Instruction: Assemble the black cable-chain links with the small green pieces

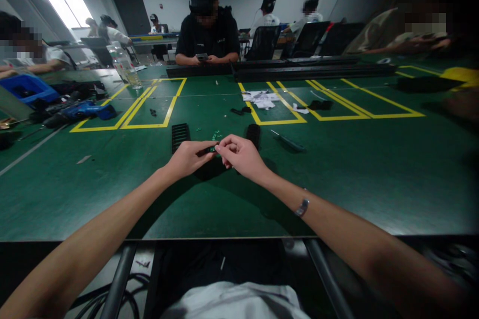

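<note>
My left hand (189, 158) and my right hand (241, 155) meet over the green table (112, 184), fingers pinched together on a small dark part with a green bit (212, 149) between them. What the part is I cannot make out. A dark piece (209, 167) lies on the table under both hands. Just beyond my hands lie a black ribbed piece (180, 136), a second black piece (253, 134) and some small greenish clear bits (216, 135).
A screwdriver-like tool (288, 141) lies to the right. Yellow tape boxes (149, 104) mark the table. Blue tools (84, 109) and a blue bin (26, 87) are at left, a plastic bottle (125, 66) behind. A person in black (207, 30) sits opposite; others sit around.
</note>
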The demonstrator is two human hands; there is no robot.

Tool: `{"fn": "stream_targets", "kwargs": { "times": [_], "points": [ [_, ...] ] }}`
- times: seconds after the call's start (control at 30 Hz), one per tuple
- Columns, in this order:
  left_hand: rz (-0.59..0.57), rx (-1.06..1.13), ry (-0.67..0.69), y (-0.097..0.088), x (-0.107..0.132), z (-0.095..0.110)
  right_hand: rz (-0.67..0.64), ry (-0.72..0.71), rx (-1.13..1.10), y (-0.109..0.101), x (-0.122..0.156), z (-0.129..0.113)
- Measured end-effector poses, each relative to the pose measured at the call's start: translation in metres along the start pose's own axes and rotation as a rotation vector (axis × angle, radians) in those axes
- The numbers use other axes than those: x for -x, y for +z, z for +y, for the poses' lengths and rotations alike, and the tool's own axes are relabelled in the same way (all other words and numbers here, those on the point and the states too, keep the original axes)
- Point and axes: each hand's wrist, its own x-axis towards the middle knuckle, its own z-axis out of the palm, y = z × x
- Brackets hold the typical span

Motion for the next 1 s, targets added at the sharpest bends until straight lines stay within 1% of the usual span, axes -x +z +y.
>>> {"fn": "stream_targets", "kwargs": {
  "times": [0.23,0.77,1.0],
  "points": [
    [0.024,-0.003,0.018,0.0017,0.0003,-0.0021,0.006,0.008,0.012,-0.0002,0.0005,-0.0010],
    [0.019,0.009,0.006,0.0013,0.0009,-0.0017,0.015,0.017,0.015,0.0002,-0.0004,-0.0028],
    [0.021,0.002,0.001,0.0013,0.0007,-0.0008,0.021,-0.003,0.009,0.0003,0.0004,-0.0031]
  ]
}}
